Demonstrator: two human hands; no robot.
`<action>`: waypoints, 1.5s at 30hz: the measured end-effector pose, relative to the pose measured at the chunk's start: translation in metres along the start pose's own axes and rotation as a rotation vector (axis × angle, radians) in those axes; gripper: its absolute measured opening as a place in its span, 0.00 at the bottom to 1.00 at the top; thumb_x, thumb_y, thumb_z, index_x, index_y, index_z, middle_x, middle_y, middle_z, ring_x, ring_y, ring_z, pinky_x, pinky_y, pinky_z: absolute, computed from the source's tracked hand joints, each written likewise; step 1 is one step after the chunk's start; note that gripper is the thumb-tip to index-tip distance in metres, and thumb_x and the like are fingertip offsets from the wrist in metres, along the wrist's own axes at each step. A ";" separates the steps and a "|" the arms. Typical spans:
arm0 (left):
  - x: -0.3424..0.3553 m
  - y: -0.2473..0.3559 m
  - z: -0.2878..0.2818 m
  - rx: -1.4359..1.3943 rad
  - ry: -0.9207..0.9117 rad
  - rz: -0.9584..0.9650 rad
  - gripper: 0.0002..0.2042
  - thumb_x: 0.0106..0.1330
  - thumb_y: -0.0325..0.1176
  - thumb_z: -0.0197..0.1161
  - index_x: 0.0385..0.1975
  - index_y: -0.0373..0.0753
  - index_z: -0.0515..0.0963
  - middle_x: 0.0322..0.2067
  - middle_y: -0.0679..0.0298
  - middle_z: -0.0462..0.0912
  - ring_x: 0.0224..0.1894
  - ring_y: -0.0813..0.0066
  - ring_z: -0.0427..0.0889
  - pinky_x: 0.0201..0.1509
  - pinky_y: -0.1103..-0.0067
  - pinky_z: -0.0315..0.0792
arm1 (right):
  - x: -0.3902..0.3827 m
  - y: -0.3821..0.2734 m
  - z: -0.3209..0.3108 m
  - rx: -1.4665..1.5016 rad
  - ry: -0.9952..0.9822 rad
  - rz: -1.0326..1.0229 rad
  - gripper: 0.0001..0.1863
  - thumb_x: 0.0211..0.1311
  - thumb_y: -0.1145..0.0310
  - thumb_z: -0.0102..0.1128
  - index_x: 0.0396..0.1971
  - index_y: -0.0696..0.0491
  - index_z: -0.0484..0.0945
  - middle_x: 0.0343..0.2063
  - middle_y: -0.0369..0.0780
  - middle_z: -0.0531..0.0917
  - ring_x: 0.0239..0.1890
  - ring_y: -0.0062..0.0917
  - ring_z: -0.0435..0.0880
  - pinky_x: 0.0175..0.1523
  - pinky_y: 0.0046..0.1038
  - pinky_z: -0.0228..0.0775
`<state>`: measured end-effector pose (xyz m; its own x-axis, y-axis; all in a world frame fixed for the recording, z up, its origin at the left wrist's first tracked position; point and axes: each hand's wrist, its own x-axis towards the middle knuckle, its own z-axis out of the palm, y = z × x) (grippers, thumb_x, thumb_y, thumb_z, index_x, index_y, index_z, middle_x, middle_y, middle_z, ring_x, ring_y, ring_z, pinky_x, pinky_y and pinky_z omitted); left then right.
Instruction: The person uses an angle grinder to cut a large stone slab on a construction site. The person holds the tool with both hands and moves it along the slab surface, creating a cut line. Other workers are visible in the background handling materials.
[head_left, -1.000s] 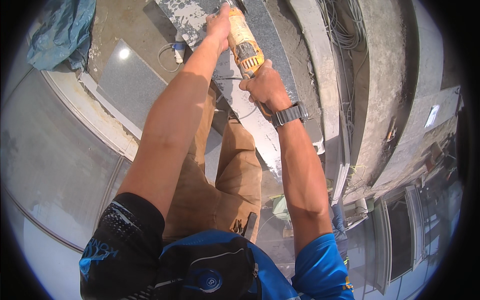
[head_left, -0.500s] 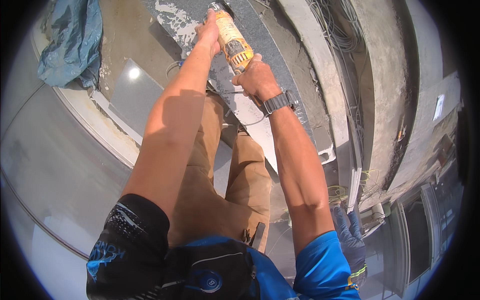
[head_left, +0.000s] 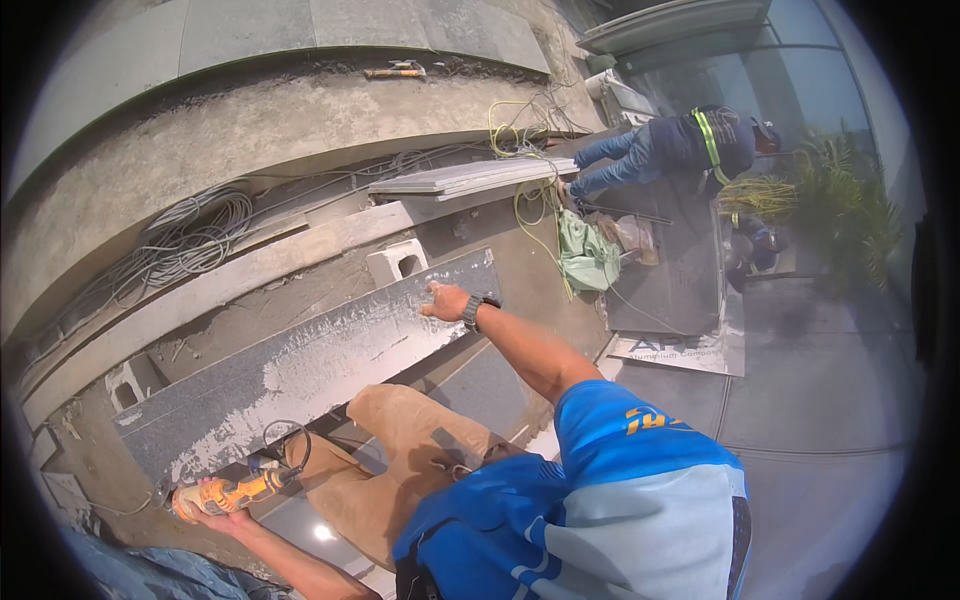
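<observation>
Hands apart: tool withdrawn from the slab.
Left hand (head_left: 215,512) grips the orange angle grinder (head_left: 232,492), now lowered beside the slab's near end instead of pressed to it; right hand (head_left: 443,300) rests open-fingered on the long dust-streaked grey stone slab (head_left: 310,365). Cutting appears paused. Beyond, a hollow concrete block (head_left: 398,264) stands empty.

orange power tool (head_left: 228,494), grey stone slab (head_left: 310,365) streaked white, blue shirt (head_left: 610,500), tan trousers (head_left: 400,450), green bag (head_left: 588,258)
</observation>
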<state>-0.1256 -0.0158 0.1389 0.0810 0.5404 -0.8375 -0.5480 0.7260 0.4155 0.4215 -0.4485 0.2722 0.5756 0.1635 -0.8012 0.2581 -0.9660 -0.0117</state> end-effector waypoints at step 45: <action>-0.220 -0.099 0.165 -0.143 -0.422 0.063 0.31 0.68 0.64 0.62 0.46 0.36 0.76 0.40 0.58 0.82 0.41 0.61 0.84 0.45 0.59 0.84 | -0.559 -0.013 -0.295 0.398 0.742 -2.086 0.20 0.64 0.53 0.76 0.28 0.57 0.84 0.23 0.39 0.83 0.25 0.33 0.84 0.30 0.30 0.76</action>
<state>0.0482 -0.1368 0.3400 0.3598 0.7295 -0.5816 -0.6702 0.6358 0.3829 0.3250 -0.4682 0.8963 -0.0875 0.6158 0.7831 0.6332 0.6412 -0.4335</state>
